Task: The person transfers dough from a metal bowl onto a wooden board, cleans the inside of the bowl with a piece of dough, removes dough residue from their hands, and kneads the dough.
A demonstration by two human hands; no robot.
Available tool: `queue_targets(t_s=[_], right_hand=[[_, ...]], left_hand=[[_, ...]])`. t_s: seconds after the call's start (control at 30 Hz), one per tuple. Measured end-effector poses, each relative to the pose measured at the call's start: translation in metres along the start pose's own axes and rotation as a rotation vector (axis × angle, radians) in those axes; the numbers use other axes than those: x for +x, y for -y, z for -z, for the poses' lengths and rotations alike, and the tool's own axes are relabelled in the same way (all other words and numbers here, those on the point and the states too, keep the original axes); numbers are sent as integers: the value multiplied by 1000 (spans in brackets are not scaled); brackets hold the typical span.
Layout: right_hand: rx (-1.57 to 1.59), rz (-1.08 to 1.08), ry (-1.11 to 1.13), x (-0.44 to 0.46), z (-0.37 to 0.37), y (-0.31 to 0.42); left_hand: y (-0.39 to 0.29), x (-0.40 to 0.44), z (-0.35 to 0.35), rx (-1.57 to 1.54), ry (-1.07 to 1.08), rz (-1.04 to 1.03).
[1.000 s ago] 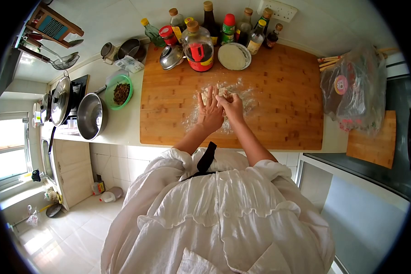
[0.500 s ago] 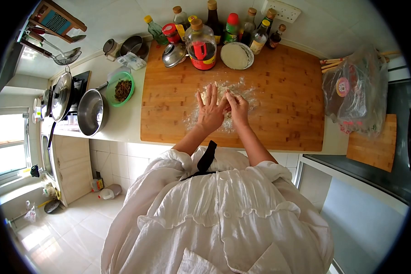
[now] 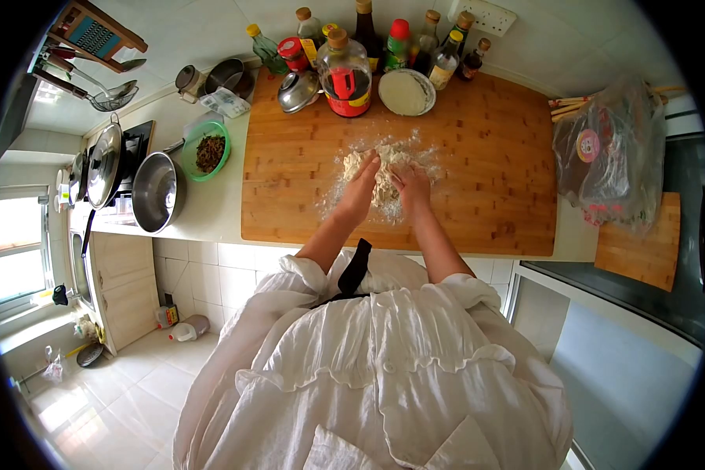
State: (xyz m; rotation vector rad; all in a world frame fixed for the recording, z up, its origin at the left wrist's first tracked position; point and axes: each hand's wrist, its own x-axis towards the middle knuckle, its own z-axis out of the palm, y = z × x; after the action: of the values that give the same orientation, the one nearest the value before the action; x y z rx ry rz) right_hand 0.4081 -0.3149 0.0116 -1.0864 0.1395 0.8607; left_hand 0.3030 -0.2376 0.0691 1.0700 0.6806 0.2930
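A rough, shaggy piece of dough point(image 3: 383, 190) lies on the big wooden board point(image 3: 478, 172), with loose flour scattered around it. My left hand point(image 3: 358, 192) rests at the dough's left side, turned partly on edge, its fingers stretched out and pointing away from me. On the right side, my right hand point(image 3: 412, 186) touches the dough with its fingers extended, the tips partly buried or hidden against it. Neither hand grips anything. Behind them stands a white bowl of flour point(image 3: 406, 93).
Along the back stand several bottles, a large red-labelled jar point(image 3: 345, 82) and a metal lidded pot point(image 3: 298, 92). To the left are a green bowl of dark food point(image 3: 209, 152), a steel pan point(image 3: 156, 193) and a stove. A plastic bag point(image 3: 615, 157) lies at right.
My hands have moved apart from each other. The left has turned from palm-down to more on edge, and the right has opened from a pinch and lowered onto the dough.
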Motion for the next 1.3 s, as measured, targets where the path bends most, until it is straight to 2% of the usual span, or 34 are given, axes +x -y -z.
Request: queue_targets(t_s=[0.03, 0.07, 0.13, 0.17, 0.23, 0.3, 0.33, 0.37, 0.4, 0.47, 0.5, 0.53, 0.57, 0.63, 0.67, 0.73, 0.77, 0.83, 0.87, 0.93, 0.97, 1.03, 1.17, 1.27, 1.3], right_hand=[[-1, 0, 0, -1, -4, -5], [-19, -27, 30, -1, -7, -11], [-243, -8, 136, -11, -15, -15], [-246, -8, 138, -14, -17, -11], [18, -316, 171, -23, -26, 5], [-43, -285, 212, -30, -30, 0], [15, -226, 341, -34, -32, 0], [73, -168, 472, -39, -36, 0], [59, -216, 374, -55, -50, 16], [95, -168, 395, -44, -41, 12], [140, -121, 413, -40, -37, 13], [242, -178, 353, -34, -33, 14], [238, -182, 352, -28, -30, 15], [463, -263, 390, -21, -25, 16], [456, -268, 391, -19, -24, 15], [586, -312, 167, -24, -40, 22], [582, -317, 171, -24, -40, 16], [545, -260, 325, -24, -36, 3], [540, -261, 326, -24, -35, 1], [476, -238, 315, -28, -36, 2], [476, -236, 311, -29, -36, 4], [428, -234, 341, -30, -34, 11], [258, -156, 290, -33, -36, 11], [-35, -63, 388, -37, -36, 7], [-34, -63, 387, -38, -34, 5]], left_hand=[[-11, -8, -10, -25, -60, 91], [-32, -25, -31, 189, -35, 231], [-13, -15, -28, 198, -37, 174], [1, -5, -23, 209, -35, 118], [31, 19, -11, 226, -34, 5], [49, 33, -5, 235, -35, -101], [41, 35, 0, 153, -59, -26], [42, 45, 9, 233, -156, -9], [23, 41, 17, 160, -97, 148], [8, 37, 20, 81, -37, 303], [12, 36, 17, -157, -93, 206], [16, 36, 15, -277, -126, 157], [20, 35, 13, -397, -154, 105], [19, 31, 7, -532, -206, 14], [19, 29, 1, -539, -210, 12], [20, 28, -6, -730, -276, 123], [25, 31, 0, -734, -281, 118], [47, 43, 19, -487, -184, 24], [50, 48, 25, -492, -184, 22], [37, 48, 26, -292, -193, -15], [31, 48, 22, -293, -190, -12], [20, 49, 12, -338, -348, 12], [15, 51, 2, -330, -358, 32], [29, 58, -1, -266, -438, 97], [32, 60, -1, -374, -422, 113]])
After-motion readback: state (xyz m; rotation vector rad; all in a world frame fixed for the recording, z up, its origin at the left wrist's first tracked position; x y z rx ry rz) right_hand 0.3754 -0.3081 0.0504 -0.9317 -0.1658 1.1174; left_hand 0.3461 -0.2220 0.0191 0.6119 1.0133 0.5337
